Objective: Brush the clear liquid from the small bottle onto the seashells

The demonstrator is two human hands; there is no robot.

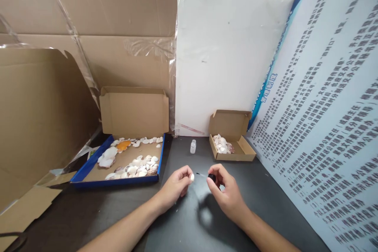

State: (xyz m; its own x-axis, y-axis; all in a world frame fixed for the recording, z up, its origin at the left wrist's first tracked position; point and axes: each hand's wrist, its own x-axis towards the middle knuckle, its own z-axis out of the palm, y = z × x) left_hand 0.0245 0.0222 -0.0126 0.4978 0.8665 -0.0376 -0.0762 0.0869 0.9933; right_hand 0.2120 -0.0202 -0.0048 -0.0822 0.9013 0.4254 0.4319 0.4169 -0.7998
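Note:
My left hand pinches a small white seashell between thumb and fingertips, above the dark table. Opposite it, my right hand grips a black brush cap, whose thin brush points left at the shell. A short gap separates the brush tip from the shell. Farther back stands a small clear bottle, upright and without its cap, with a pale label.
A blue-edged cardboard box at left holds many white shells and an orange one. At back right, a smaller open carton contains more shells. A white panel and a printed board bound the table.

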